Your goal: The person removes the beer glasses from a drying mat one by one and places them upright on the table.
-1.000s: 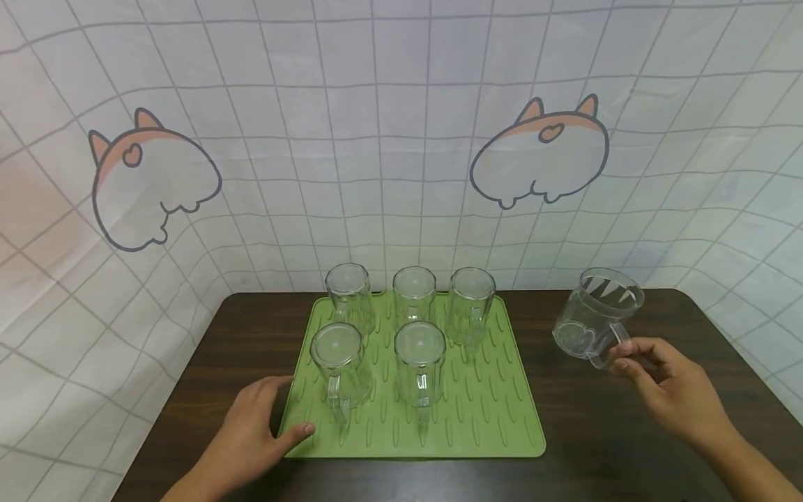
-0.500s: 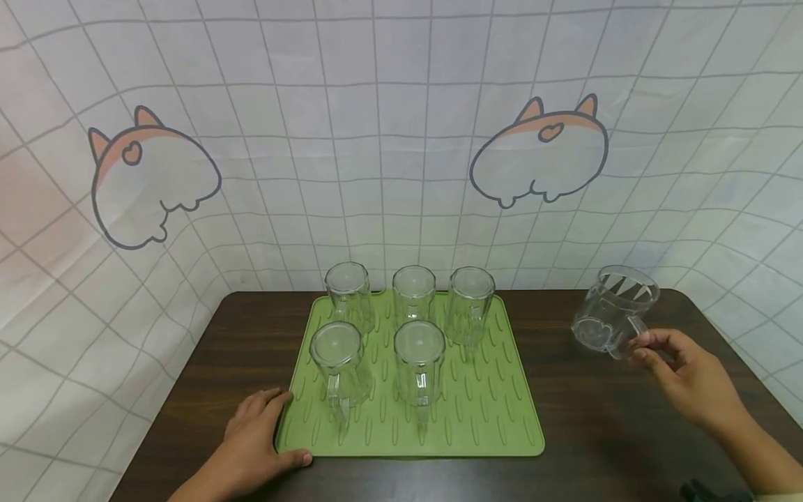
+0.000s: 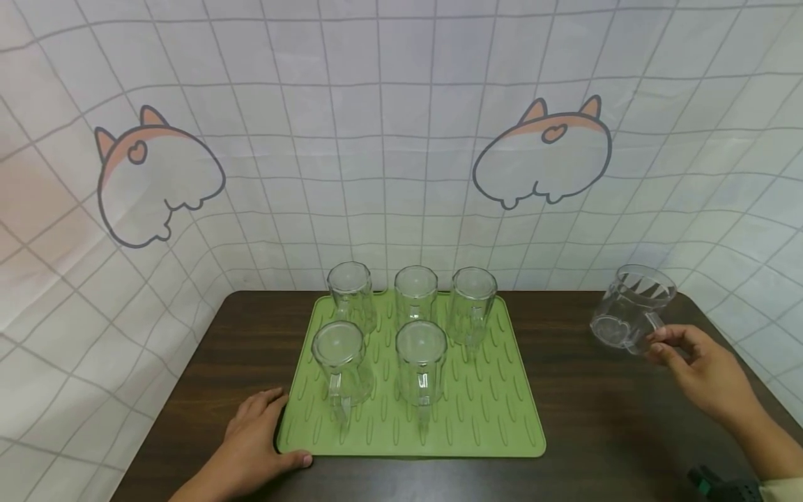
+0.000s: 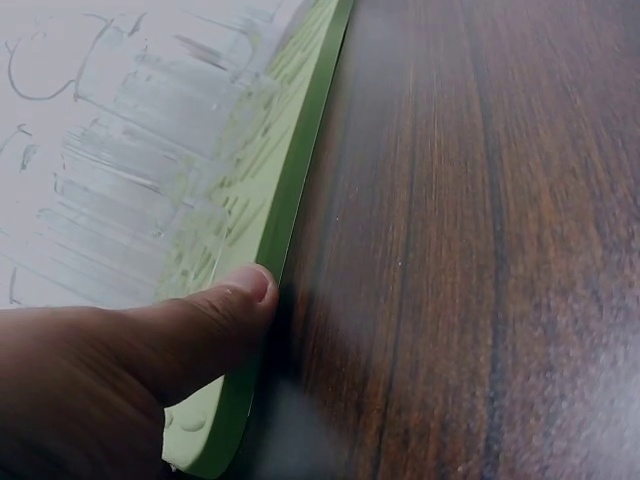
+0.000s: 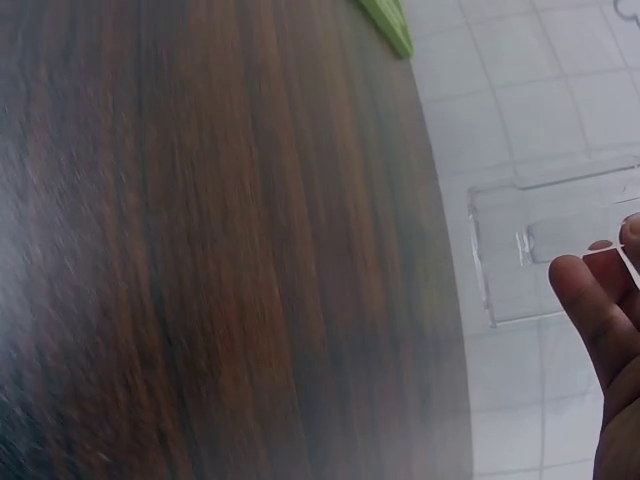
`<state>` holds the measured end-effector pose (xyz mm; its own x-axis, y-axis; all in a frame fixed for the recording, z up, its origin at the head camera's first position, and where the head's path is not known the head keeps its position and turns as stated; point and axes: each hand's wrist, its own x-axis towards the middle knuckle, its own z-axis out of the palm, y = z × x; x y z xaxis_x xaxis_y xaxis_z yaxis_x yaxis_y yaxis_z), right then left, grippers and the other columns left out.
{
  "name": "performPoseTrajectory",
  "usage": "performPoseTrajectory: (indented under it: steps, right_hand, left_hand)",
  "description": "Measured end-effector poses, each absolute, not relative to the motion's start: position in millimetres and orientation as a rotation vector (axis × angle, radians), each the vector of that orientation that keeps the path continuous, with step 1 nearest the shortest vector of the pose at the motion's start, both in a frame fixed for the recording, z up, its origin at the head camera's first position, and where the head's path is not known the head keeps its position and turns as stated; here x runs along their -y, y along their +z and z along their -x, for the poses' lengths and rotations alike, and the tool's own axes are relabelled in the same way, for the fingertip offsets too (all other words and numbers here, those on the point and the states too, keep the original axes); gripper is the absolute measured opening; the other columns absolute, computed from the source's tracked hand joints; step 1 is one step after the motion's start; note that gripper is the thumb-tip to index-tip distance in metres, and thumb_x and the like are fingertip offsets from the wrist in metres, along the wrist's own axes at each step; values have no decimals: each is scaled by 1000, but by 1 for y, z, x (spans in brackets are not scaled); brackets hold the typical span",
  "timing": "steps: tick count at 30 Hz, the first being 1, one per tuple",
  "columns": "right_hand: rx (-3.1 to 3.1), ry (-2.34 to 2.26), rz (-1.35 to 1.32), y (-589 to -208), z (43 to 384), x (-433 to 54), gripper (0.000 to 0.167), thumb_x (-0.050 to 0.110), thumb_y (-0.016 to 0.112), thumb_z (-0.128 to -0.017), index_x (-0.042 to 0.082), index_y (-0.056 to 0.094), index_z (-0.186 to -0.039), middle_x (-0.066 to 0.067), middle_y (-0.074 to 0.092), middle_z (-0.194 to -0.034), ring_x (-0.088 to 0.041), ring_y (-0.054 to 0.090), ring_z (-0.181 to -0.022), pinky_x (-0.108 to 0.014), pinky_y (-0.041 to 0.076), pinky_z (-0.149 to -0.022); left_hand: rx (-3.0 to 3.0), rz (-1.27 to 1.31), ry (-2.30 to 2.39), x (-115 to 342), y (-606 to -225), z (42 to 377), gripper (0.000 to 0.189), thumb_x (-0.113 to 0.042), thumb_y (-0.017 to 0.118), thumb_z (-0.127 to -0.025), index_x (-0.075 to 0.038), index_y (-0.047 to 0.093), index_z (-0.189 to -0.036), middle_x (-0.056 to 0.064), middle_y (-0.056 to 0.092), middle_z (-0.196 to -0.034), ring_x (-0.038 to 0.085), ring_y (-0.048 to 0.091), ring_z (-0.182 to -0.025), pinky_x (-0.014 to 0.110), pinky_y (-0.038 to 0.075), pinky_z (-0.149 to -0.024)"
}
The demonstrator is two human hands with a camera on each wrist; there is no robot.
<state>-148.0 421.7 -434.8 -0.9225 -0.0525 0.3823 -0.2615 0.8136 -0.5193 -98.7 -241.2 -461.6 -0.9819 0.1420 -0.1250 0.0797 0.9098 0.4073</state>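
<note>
At the right of the head view, my right hand (image 3: 705, 369) pinches the handle of a clear glass mug (image 3: 633, 307) between thumb and fingers. Its open rim faces up, tilted slightly right, above the dark table. The mug (image 5: 500, 260) also shows faintly past the fingertips in the right wrist view. My left hand (image 3: 251, 436) rests at the front left corner of a green ribbed mat (image 3: 489, 418); its fingers lie along the left edge. The thumb (image 4: 225, 310) touches the front edge. Several clear mugs (image 3: 422, 362) stand on the mat, apparently upside down, in two rows.
The dark wooden table (image 3: 583, 432) extends around the mat on both sides and in front. Behind it hangs a white grid-patterned cloth (image 3: 401, 160) with two cartoon animal drawings. A dark object (image 3: 721, 484) shows near the right wrist at the bottom edge.
My right hand has carried the mug further right and slightly back. My left hand has shifted slightly down at the mat's corner, and the mugs on the mat have stayed put.
</note>
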Motion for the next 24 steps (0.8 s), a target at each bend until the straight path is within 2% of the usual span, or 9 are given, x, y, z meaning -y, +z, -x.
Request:
performPoseTrajectory:
  steps: [6,16,24]
  right_hand:
    - [2660,853,-240,-437,156,-431,19,-2,61,-101,-5,56,-119,-23,68,-102,18,55,-84,-9,48,-63]
    - [2661,855,-209,-445,168,-442,15,-2,57,-103,-7,54,-117,-27,65,-107,24,46,-88,-5,45,-65]
    - [2656,814,-162,-451,175,-449,14,-1,57,-104,-7,54,-116,-29,65,-106,27,42,-86,-7,43,-62]
  left_hand:
    - [-2928,-192,630,244,-464,97,114,-64,91,-63,7,51,-143,27,39,-153,54,32,-139,75,29,-104]
    - [-2926,-192,613,244,-463,97,112,-62,91,-64,6,51,-143,26,39,-153,54,32,-139,75,29,-103]
    - [-2924,-186,616,244,-463,97,112,-63,91,-64,6,51,-143,26,39,-153,54,32,-139,75,29,-103]
